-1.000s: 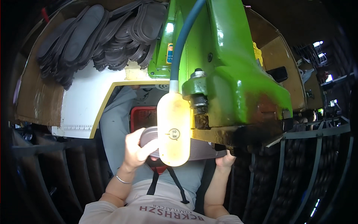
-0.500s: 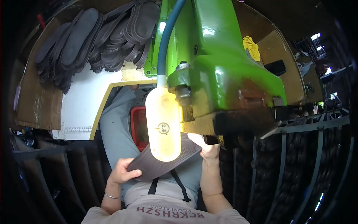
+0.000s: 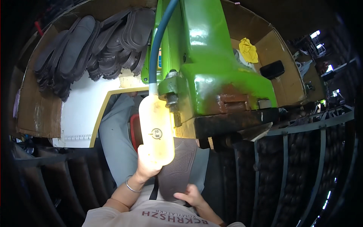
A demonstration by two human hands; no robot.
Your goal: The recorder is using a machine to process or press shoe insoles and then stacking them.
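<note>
A dark grey-brown shoe sole [image 3: 177,170] with a textured face stands nearly lengthwise over my lap, its far end below the green machine's head. My right hand [image 3: 192,195] grips its near end, thumb lying on the upper face. Against the sole's left edge is my left hand [image 3: 146,164], closed at the side; the glowing lamp [image 3: 157,125] hides part of its fingers. That lamp hangs on a blue flexible arm [image 3: 154,56] and also covers part of the sole.
The green machine [image 3: 219,81] looms just ahead of my hands. Stacks of dark soles [image 3: 77,49] lie at the far left on a white table [image 3: 81,113] walled with cardboard. A yellow cloth [image 3: 248,50] and a black phone-like object [image 3: 272,69] are at right. A red basket [image 3: 134,130] sits below.
The sole has turned from slanting crosswise to nearly lengthwise. My right hand has come down to its near end, while my left hand has moved up and right along its left side.
</note>
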